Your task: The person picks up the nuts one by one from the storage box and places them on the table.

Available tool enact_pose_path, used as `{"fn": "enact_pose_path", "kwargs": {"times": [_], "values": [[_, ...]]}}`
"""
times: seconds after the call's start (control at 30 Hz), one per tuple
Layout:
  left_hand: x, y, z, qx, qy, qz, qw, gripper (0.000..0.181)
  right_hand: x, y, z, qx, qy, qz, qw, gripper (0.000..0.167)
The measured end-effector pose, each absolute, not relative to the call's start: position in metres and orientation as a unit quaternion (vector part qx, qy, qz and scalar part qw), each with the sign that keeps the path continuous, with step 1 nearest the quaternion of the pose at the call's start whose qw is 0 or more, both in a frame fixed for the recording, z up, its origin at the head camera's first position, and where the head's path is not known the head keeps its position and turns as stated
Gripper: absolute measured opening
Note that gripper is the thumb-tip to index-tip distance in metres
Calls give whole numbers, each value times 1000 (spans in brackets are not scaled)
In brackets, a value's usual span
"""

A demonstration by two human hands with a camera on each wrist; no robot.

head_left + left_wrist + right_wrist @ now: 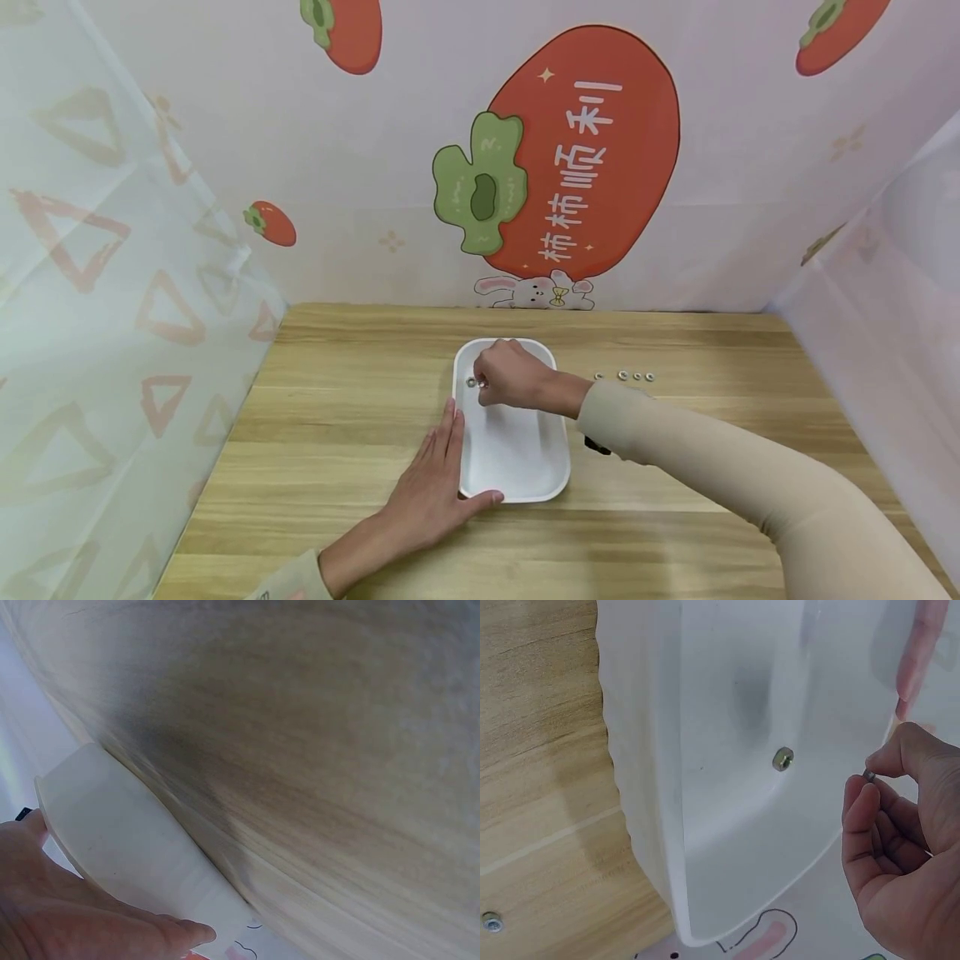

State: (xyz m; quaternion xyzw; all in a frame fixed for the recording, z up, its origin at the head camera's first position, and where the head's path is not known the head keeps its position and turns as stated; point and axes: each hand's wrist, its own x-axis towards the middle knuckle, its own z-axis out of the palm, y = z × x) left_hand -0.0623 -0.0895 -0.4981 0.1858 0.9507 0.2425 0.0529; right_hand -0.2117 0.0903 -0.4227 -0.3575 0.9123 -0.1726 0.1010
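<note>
A white rectangular tray with rounded corners lies on the wooden table. My left hand rests along its left rim, fingers straight, with the thumb at the near edge; the left wrist view shows this hand against the tray's outer wall. Over the tray's far part, my right hand pinches a small metal nut between thumb and fingertips. Another nut lies on the tray floor near the far end, close to the right hand.
Several small metal nuts sit in a row on the table to the right of the tray. A dark object shows beneath the right sleeve. Behind the table stands a printed backdrop, with pale side curtains.
</note>
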Motion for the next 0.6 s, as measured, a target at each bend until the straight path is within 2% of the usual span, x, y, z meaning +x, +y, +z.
{"fn": "enact_pose_path", "kwargs": {"times": [0.27, 0.6], "values": [[-63, -89, -500, 183, 951, 246, 53, 121, -209, 107, -413, -365, 912, -174, 63, 7], [-63, -88, -500, 179, 952, 242, 51, 121, -209, 137, -401, -334, 918, -197, 77, 4]]}}
